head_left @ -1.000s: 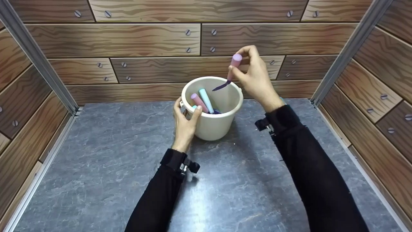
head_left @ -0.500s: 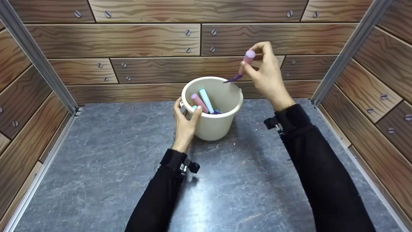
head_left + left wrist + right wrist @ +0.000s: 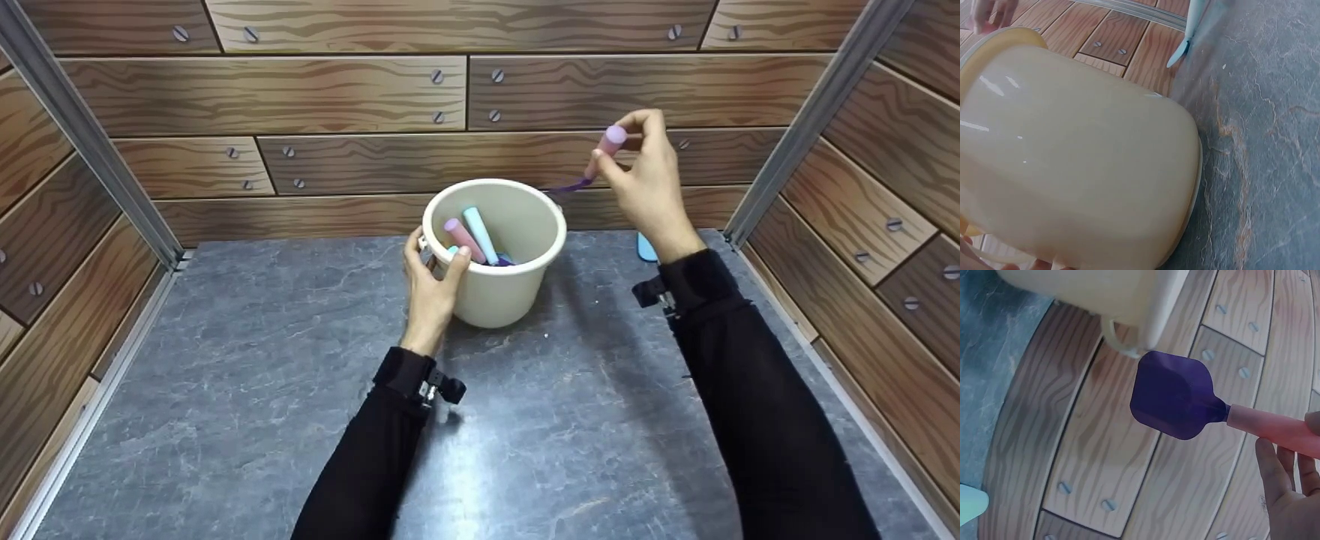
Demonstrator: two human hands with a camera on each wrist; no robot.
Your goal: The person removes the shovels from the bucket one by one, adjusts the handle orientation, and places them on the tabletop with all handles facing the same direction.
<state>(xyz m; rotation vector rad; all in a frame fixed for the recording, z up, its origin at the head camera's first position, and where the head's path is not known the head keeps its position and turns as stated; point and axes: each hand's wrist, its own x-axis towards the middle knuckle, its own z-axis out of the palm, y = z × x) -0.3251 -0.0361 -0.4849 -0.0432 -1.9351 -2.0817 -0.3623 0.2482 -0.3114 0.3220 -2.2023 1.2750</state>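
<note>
- Head view: a purple flat-bladed spatula with a pink cylindrical handle (image 3: 607, 145) is pinched by its handle in the right-hand grip (image 3: 649, 180), outside and above the right rim of a round off-white plastic bucket (image 3: 495, 296).
- Head view: the bucket is held at its left rim by the left-hand grip (image 3: 433, 289) and is stood upright on a grey marbled surface (image 3: 225, 390). A light-blue cylindrical handle (image 3: 481, 234) and a pink cylindrical handle (image 3: 465, 240) are contained inside, leaning.
- Left wrist view: a light-blue flat-bladed utensil (image 3: 1194, 20) is seen apart from the bucket.
- Right wrist view: the purple blade is shown broadside by the bucket's rim; contact cannot be determined.
</note>
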